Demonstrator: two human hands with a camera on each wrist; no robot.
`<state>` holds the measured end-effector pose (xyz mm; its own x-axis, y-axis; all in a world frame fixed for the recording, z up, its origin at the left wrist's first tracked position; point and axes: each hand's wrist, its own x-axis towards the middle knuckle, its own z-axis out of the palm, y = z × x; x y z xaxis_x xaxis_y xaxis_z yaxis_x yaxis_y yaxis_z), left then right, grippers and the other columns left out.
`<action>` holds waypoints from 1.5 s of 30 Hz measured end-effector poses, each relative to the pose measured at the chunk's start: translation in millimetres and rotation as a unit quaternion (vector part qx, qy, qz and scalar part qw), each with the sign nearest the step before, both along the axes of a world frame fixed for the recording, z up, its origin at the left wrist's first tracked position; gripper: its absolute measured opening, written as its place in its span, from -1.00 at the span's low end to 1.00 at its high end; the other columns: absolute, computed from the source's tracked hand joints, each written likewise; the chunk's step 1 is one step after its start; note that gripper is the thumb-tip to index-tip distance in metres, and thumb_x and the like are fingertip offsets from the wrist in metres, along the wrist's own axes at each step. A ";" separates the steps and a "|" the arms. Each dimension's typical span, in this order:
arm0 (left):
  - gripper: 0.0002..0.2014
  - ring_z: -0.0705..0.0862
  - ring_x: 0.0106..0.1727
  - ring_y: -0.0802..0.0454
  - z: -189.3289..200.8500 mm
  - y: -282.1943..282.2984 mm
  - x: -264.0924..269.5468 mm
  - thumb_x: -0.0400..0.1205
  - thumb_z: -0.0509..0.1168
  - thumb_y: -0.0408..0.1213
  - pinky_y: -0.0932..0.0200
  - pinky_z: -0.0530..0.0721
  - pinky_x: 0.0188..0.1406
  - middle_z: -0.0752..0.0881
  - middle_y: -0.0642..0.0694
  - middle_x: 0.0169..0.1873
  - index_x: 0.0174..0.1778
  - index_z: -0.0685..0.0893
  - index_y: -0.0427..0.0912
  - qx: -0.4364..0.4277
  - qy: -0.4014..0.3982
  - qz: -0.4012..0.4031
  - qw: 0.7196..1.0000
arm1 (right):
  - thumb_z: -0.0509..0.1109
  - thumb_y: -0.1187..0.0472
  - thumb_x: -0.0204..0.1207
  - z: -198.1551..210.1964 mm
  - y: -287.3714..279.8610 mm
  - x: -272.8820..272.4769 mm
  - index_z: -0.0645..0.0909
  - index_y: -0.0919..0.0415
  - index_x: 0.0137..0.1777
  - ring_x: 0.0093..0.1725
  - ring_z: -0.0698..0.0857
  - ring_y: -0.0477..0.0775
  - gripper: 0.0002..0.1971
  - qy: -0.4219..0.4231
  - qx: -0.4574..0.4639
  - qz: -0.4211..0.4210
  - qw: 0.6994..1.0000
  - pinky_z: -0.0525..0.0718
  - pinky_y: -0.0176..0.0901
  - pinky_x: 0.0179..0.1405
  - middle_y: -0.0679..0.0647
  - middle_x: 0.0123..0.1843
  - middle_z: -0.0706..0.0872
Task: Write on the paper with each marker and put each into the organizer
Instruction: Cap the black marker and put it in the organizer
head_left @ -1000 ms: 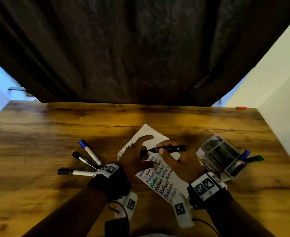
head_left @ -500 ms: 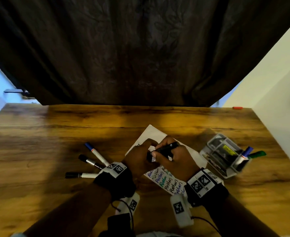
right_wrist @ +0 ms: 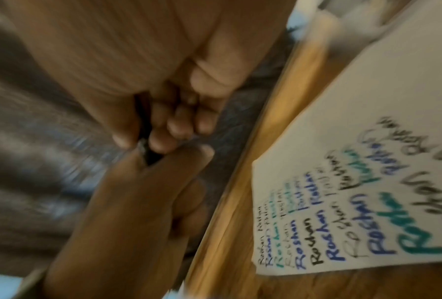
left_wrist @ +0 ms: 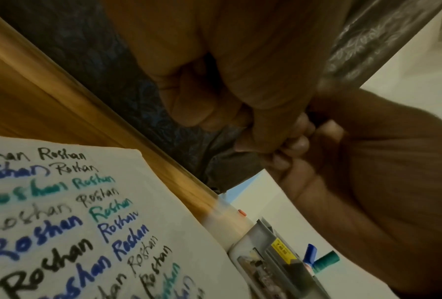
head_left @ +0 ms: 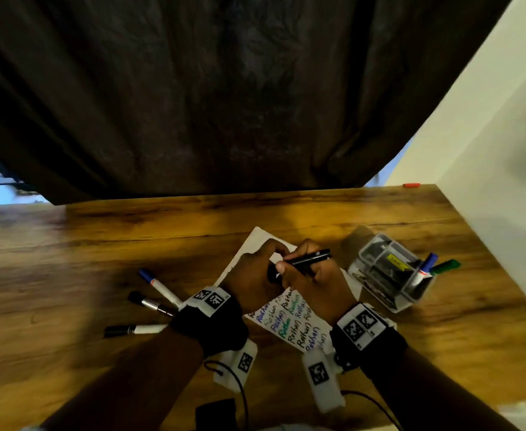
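Over the white paper (head_left: 299, 326), covered in blue, green and black writing, both hands meet on one black marker (head_left: 309, 259). My right hand (head_left: 289, 267) grips its barrel, seen close in the right wrist view as the marker (right_wrist: 148, 150) between thumb and fingers. My left hand (head_left: 272, 270) curls round the marker's left end, which it hides. The clear organizer (head_left: 376, 292) stands to the right of the paper with a blue marker (head_left: 427, 265) and a green marker (head_left: 445, 266) standing in it. In the left wrist view the paper (left_wrist: 91, 204) and organizer (left_wrist: 260, 257) lie below the hands.
Three markers lie on the wooden table (head_left: 69, 259) left of my left wrist: a blue-capped one (head_left: 159, 286) and two black-capped ones (head_left: 149, 303) (head_left: 134, 330). A dark curtain (head_left: 224, 104) hangs behind the table and a white wall (head_left: 488, 181) bounds its right side.
My left hand went from spread open to curled round the marker's left end. Both hands drew together over the paper, and the marker tilted slightly.
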<state>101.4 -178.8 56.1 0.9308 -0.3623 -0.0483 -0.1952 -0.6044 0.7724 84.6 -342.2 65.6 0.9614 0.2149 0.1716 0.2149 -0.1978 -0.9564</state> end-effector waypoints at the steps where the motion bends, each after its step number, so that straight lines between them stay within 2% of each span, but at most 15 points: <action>1: -0.53 0.61 -0.41 0.20 -0.7 -1.4 -0.1 0.53 0.44 -0.26 0.28 0.49 -0.46 0.72 0.02 -0.35 0.27 0.40 0.11 -0.010 0.014 -0.008 1.000 | 0.52 0.23 0.52 -0.4 -6.6 2.2 0.62 0.20 -0.09 -0.32 0.76 0.04 -0.88 0.024 0.013 0.000 1.000 0.69 -0.06 -0.27 0.06 -0.34 0.75; 4: -0.61 0.63 -0.39 0.17 -1.8 -12.6 -2.9 0.56 0.46 -0.04 0.34 0.53 -0.37 0.68 0.06 -0.31 0.22 0.46 0.18 -0.092 0.057 -0.017 0.994 | 0.51 0.37 0.49 -1.1 -36.8 5.8 0.73 0.12 -0.14 -0.28 0.76 -0.05 -0.88 0.060 0.082 0.003 0.995 0.66 -0.15 -0.24 0.00 -0.29 0.79; 6: -0.71 0.67 -0.34 0.04 -1.4 -22.1 -3.3 0.58 0.40 0.09 0.15 0.64 -0.32 0.71 0.10 -0.22 0.14 0.56 0.13 -0.166 0.093 0.003 0.982 | 0.50 0.45 0.46 -1.6 -57.5 5.8 0.75 0.20 -0.07 -0.16 0.81 0.00 -0.85 0.089 0.116 0.004 0.989 0.70 -0.16 -0.18 0.06 -0.17 0.84; 8: -0.73 0.63 -0.35 -0.06 -2.3 -38.5 0.6 0.60 0.34 0.12 -0.14 0.69 -0.30 0.69 0.10 -0.24 0.08 0.62 0.05 -0.218 0.100 0.015 0.971 | 0.58 0.34 0.44 -3.3 -79.4 5.4 0.75 0.14 0.03 -0.02 0.82 0.04 -0.80 0.073 0.073 -0.013 0.995 0.75 -0.13 -0.08 0.07 -0.03 0.85; 10: -0.79 0.66 -0.34 -0.09 -1.7 -54.5 6.7 0.65 0.32 0.07 -0.28 0.73 -0.23 0.71 0.06 -0.23 0.07 0.65 0.05 -0.215 0.071 0.030 0.974 | 0.61 0.16 0.41 -3.6 -96.5 6.5 0.71 -0.11 0.13 0.06 0.80 -0.02 -0.69 0.073 0.015 -0.010 0.997 0.75 -0.11 -0.03 -0.01 0.06 0.83; 13: -0.90 0.71 -0.31 -0.09 10.2 -83.0 19.0 0.66 0.36 -0.07 -0.08 0.75 -0.22 0.76 -0.02 -0.19 0.04 0.68 0.06 -0.227 0.035 0.057 0.972 | 0.56 0.17 0.46 2.8 -130.8 10.2 0.58 -0.13 0.31 -0.01 0.79 -0.15 -0.56 0.082 -0.002 -0.039 0.996 0.72 -0.24 -0.09 -0.11 -0.03 0.83; 16: -0.88 0.75 -0.28 -0.03 27.4 -107.4 37.2 0.61 0.43 -0.11 0.11 0.74 -0.20 0.79 0.00 -0.20 0.03 0.70 0.03 -0.233 0.004 0.095 0.968 | 0.48 0.16 0.54 10.7 -172.0 14.7 0.52 -0.04 0.41 0.03 0.78 -0.10 -0.56 0.070 -0.003 -0.118 0.991 0.76 -0.07 0.07 -0.05 -0.01 0.80; 21: -0.88 0.75 -0.23 0.25 43.9 -145.7 74.2 0.58 0.46 -0.17 0.36 0.69 -0.20 0.79 0.13 -0.19 0.01 0.73 0.01 -0.131 -0.081 0.075 0.985 | 0.37 0.27 0.61 28.4 -226.0 25.7 0.53 0.01 0.35 -0.07 0.74 0.00 -0.66 0.037 0.056 -0.146 0.987 0.68 -0.13 -0.03 0.20 -0.08 0.73; 24: -0.87 0.74 -0.12 0.19 47.0 -165.2 87.2 0.58 0.45 -0.17 0.30 0.71 -0.09 0.79 0.09 -0.14 0.02 0.73 -0.04 -0.015 -0.124 0.012 0.992 | 0.34 0.37 0.62 35.6 -243.7 29.4 0.54 0.03 0.35 -0.17 0.71 -0.05 -0.64 0.023 0.074 -0.133 0.988 0.70 -0.23 -0.15 0.12 -0.10 0.73; 28: -0.85 0.73 -0.12 0.14 41.8 -181.5 102.8 0.59 0.43 -0.13 0.21 0.71 -0.03 0.80 0.05 -0.13 0.01 0.73 -0.08 0.077 -0.117 -0.040 0.989 | 0.40 0.29 0.60 41.7 -259.8 33.2 0.53 0.03 0.38 -0.16 0.71 -0.01 -0.63 0.017 0.073 -0.118 0.990 0.69 -0.11 -0.10 0.23 -0.06 0.73; 33: -0.81 0.72 -0.11 0.04 26.4 -209.8 124.2 0.59 0.41 -0.06 0.11 0.69 -0.07 0.79 -0.02 -0.15 -0.01 0.73 -0.08 0.152 -0.104 -0.079 0.980 | 0.44 0.06 0.51 42.7 -267.9 37.1 0.55 -0.06 0.36 -0.13 0.72 0.01 -0.60 0.017 0.071 -0.113 0.991 0.74 0.13 -0.05 0.10 -0.10 0.75; 37: -0.75 0.69 -0.08 -0.01 18.0 -226.5 134.7 0.58 0.41 -0.01 0.10 0.64 -0.06 0.78 -0.07 -0.09 0.03 0.70 -0.10 0.188 -0.093 -0.103 0.972 | 0.44 0.18 0.58 40.0 -273.8 34.8 0.53 -0.04 0.39 -0.17 0.74 0.06 -0.60 0.025 0.064 -0.102 0.992 0.79 0.28 -0.13 0.18 -0.13 0.74; 38: -0.71 0.69 -0.09 -0.01 16.9 -229.4 135.6 0.57 0.42 0.01 0.07 0.65 -0.05 0.77 -0.08 -0.10 0.06 0.68 -0.11 0.190 -0.084 -0.104 0.973 | 0.44 0.21 0.59 40.2 -275.8 33.4 0.52 -0.01 0.41 -0.17 0.74 0.07 -0.60 0.026 0.064 -0.102 0.992 0.80 0.25 -0.13 0.23 -0.13 0.74; 42: -0.56 0.71 -0.13 -0.03 14.8 -231.4 134.9 0.51 0.49 0.01 0.00 0.70 -0.09 0.76 -0.07 -0.17 0.21 0.61 -0.11 0.159 -0.061 -0.082 0.982 | 0.41 0.32 0.59 41.0 -279.6 29.5 0.49 0.14 0.43 -0.23 0.72 -0.03 -0.58 0.022 0.075 -0.108 0.991 0.70 -0.16 -0.17 0.33 -0.17 0.73; 45: -0.52 0.72 -0.14 -0.02 14.5 -226.4 131.9 0.51 0.50 -0.03 -0.03 0.71 -0.05 0.74 -0.05 -0.21 0.28 0.58 -0.10 0.128 -0.046 -0.074 0.988 | 0.40 0.33 0.59 42.1 -275.8 27.0 0.49 0.15 0.43 -0.25 0.71 -0.02 -0.58 0.017 0.075 -0.113 0.991 0.68 -0.20 -0.16 0.32 -0.20 0.72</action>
